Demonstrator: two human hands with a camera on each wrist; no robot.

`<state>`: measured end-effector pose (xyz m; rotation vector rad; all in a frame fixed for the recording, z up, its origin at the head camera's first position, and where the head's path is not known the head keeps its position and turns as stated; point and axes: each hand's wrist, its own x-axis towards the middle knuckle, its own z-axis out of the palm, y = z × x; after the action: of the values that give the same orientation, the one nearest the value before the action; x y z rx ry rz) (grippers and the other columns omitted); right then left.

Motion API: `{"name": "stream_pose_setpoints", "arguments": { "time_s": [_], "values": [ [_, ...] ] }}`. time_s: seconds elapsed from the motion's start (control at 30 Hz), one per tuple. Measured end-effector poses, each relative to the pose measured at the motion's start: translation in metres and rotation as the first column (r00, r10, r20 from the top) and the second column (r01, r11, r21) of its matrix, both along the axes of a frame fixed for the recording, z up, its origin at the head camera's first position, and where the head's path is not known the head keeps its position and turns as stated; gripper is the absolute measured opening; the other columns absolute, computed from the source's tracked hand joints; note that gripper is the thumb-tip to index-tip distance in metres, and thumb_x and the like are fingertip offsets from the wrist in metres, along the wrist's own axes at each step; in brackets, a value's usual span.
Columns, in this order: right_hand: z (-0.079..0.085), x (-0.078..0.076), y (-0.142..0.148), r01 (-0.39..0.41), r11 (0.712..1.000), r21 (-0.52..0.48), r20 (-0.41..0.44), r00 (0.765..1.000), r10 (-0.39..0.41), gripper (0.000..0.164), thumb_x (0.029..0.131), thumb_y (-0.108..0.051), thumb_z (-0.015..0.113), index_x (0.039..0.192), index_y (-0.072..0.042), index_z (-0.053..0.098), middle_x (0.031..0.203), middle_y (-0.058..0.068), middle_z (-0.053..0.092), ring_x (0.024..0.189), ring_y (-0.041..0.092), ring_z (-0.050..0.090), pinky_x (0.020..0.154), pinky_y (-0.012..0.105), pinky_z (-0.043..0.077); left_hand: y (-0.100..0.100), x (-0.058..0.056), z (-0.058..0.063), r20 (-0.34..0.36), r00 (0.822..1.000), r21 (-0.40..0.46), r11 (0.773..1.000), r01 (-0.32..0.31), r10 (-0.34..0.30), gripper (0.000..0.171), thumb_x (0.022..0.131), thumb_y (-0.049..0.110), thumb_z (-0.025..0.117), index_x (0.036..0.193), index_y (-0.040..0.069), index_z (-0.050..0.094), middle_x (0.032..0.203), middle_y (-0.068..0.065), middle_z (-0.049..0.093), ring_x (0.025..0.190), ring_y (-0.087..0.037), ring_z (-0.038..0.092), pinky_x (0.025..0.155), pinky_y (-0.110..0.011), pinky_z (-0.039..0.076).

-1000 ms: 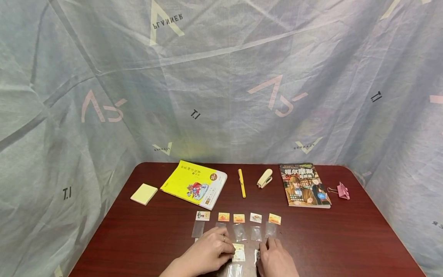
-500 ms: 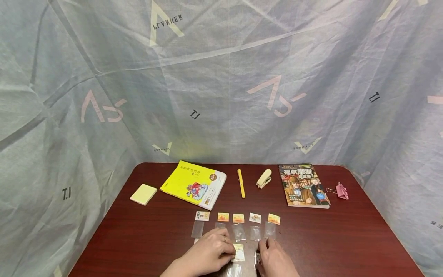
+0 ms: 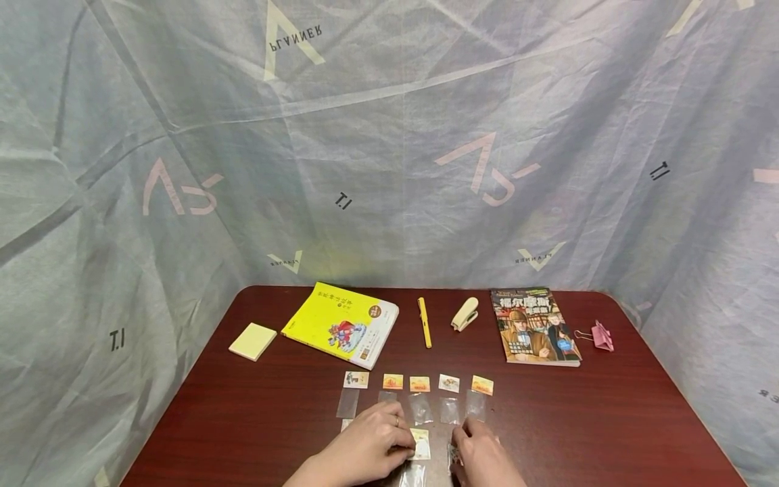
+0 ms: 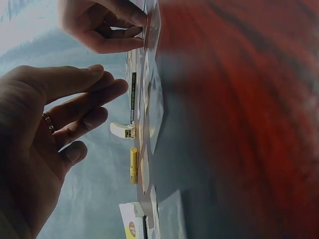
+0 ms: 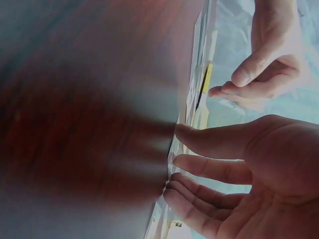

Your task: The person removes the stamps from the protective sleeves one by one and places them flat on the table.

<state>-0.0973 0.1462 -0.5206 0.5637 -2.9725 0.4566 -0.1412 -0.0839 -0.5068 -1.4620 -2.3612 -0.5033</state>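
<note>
Near the front of the table, my left hand [image 3: 374, 439] hovers beside a yellowish card [image 3: 421, 444], fingers loosely bent. In the left wrist view, nothing shows between its thumb and fingers. My right hand [image 3: 483, 454] rests its fingertips at a small clear plastic bag [image 3: 454, 460] with something dark in or under it. Thumb and index finger stand apart in the right wrist view. Between the hands, another clear bag [image 3: 414, 475] lies below the yellowish card. Part of a further card [image 3: 345, 424] peeks out behind the left hand.
Beyond the hands runs a row of small cards [image 3: 420, 383] with clear bags [image 3: 421, 408] below them. Farther back lie a sticky-note pad [image 3: 252, 341], yellow book [image 3: 337, 325], yellow pen [image 3: 425, 322], cream stapler [image 3: 465, 314], comic-style book [image 3: 535, 328] and pink binder clip [image 3: 602, 336].
The right hand's fingers have shifted slightly over the small bag. My left hand stays almost where it was, and the cards and bags in the row keep their places.
</note>
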Motion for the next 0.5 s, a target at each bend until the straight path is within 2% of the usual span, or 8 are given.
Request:
{"name": "stream_pose_setpoints", "arguments": {
  "time_s": [0.13,0.5],
  "values": [
    [0.0014,0.0002,-0.0005,-0.032,0.999,-0.002,-0.037,0.999,0.032,0.033,0.060,-0.016,0.081,0.085,-0.010,0.060,0.078,-0.002,0.047,0.065,0.013,0.048,0.053,0.031,0.041,0.0004,0.0008,0.0001,0.003,1.000,-0.002,1.000,-0.002,0.002,0.009,0.076,0.025,0.076,0.073,0.028,0.068,0.070,0.021,0.054,0.077,0.003,0.045,0.074,-0.014,0.039],
    [0.0011,-0.0012,-0.0010,-0.048,0.998,-0.027,0.015,0.999,0.049,0.034,0.062,-0.014,0.079,0.085,-0.015,0.054,0.077,-0.003,0.046,0.067,0.013,0.048,0.052,0.030,0.041,0.0011,0.0017,-0.0008,0.031,1.000,-0.001,1.000,0.005,-0.005,0.008,0.077,0.024,0.075,0.075,0.028,0.068,0.070,0.022,0.056,0.077,0.004,0.044,0.073,-0.013,0.039]
  ]
}}
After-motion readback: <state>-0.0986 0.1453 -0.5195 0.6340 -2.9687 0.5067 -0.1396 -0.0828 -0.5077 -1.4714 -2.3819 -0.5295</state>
